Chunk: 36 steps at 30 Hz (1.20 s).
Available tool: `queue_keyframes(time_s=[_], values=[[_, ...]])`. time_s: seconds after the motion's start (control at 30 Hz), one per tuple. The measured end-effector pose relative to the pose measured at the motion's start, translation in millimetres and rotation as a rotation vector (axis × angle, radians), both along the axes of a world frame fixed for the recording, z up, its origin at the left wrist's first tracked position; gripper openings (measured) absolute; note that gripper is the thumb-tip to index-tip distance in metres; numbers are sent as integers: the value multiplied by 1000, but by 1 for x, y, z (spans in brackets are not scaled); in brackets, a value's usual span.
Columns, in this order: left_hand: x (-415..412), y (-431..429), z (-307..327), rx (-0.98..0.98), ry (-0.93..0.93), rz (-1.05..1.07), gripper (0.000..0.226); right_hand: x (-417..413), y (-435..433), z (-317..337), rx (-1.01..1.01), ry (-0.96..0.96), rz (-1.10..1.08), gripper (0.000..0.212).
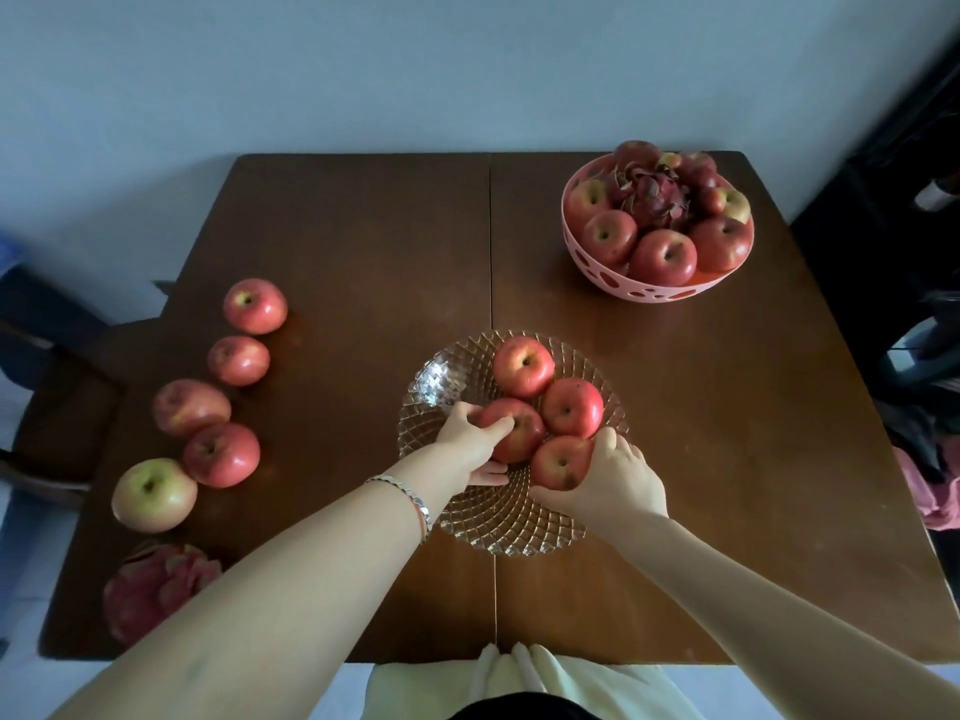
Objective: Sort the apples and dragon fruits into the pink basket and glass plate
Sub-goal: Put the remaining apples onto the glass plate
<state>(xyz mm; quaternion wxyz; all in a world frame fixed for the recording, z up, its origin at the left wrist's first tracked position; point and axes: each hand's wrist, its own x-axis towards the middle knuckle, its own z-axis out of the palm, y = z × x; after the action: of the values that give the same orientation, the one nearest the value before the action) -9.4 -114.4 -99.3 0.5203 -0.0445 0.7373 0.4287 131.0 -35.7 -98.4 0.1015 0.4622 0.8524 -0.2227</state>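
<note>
**Figure.** View from above of a brown table (363,241) set against a pale wall (415,70).

We see the glass plate (441,374) at the centre of the frame, astride the table's middle seam. It holds four apples, packed so that neighbours touch. The left hand (467,441), with a bracelet (410,498) on its wrist, reaches in from the lower left. Its fingers are curled round the left-side apple (519,433), which it grips while the fruit rests in the plate. The right hand (615,475) comes in from the lower right and grips the nearest apple (558,462), with fingers over its right side and thumb beneath its lower edge. The two remaining plate apples, the top apple (523,365) and the right-side apple (573,407), lie untouched by either hand.

We find the pink basket (639,292) at the upper right, well apart from the plate. It is heaped with apples round a dark dragon fruit (652,194).

Along the left of the frame we count a loose row of five apples on the bare wood, from the upper one (255,305) down to a paler yellow-green apple (154,494). Below that row, at the lower left, lies a second dragon fruit (145,584), partly hidden by the left forearm.
</note>
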Motion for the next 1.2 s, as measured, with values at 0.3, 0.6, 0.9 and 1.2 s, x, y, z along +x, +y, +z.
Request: queue_keyframes(time_s=[0.3, 0.6, 0.9, 1.2], values=[[5, -1, 0, -144, 391, -324, 49, -15, -11, 18, 88, -183, 131, 98], [-81, -106, 38, -226, 992, -389, 31, -90, -55, 60, -111, 199, 459, 28], [-156, -238, 11, -864, 800, -354, 49, -203, -158, 29, -241, 176, 649, 51], [-173, -258, -7, -717, 608, -341, 69, -279, -229, -27, -218, 25, 597, 85]])
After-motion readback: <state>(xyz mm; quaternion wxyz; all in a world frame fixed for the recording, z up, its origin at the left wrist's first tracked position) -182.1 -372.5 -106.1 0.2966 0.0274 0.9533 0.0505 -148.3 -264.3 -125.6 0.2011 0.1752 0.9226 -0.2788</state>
